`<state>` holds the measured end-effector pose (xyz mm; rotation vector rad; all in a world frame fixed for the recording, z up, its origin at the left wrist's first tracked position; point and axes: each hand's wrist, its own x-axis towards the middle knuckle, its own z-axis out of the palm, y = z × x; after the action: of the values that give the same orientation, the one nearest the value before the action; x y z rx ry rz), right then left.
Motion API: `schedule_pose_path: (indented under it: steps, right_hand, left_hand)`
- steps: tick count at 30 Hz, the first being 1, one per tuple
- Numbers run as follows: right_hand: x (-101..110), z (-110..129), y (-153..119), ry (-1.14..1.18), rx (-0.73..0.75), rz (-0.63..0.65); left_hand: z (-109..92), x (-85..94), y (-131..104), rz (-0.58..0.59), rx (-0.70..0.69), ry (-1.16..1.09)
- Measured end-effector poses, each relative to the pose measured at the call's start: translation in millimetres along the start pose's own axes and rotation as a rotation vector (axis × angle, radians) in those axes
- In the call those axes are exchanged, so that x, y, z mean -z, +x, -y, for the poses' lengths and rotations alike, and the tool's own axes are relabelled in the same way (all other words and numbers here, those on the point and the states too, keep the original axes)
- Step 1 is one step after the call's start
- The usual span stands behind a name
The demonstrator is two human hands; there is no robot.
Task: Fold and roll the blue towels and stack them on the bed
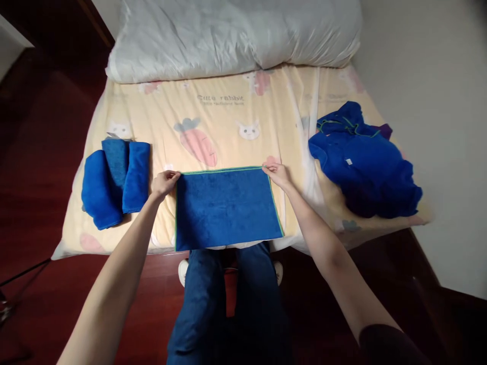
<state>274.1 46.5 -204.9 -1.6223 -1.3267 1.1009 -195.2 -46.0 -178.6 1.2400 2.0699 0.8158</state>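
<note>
- Cloth (pixel 228 209), soft-looking, blue, four-sided, green-edged, is laid on the yellow rabbit-print bed (pixel 148 112).
- Far corners are pinched by left hand (pixel 165 183) and right hand (pixel 279 175).
- Flattening seems meant; even pulling is needed next.

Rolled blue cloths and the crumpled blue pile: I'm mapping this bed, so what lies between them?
The head view shows the flat blue cloth there, its far corners held by the left hand and right hand, plus patterned sheet around it.
</note>
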Motion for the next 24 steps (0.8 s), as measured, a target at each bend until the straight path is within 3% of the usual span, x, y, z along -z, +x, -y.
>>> schedule_pose_path:
  steps: [4, 8, 19, 24]
  right_hand:
    - [-7.1, -7.4, 12.3, -0.011, 0.079, 0.004]
    - [-2.5, -13.3, 13.2, -0.016, 0.106, 0.018]
    - [-2.3, -12.5, 22.9, -0.035, 0.123, 0.04]
    - [-10.8, -15.8, 32.3, -0.126, 0.166, -0.044]
  left_hand:
    - [-2.9, -1.9, 11.5, 0.016, -0.055, 0.13]
    - [-2.9, -2.7, 11.3, -0.041, -0.082, 0.174]
    - [-13.0, 1.6, 8.3, -0.132, -0.02, 0.212]
    - [-20.4, -2.5, 10.1, -0.156, -0.001, 0.211]
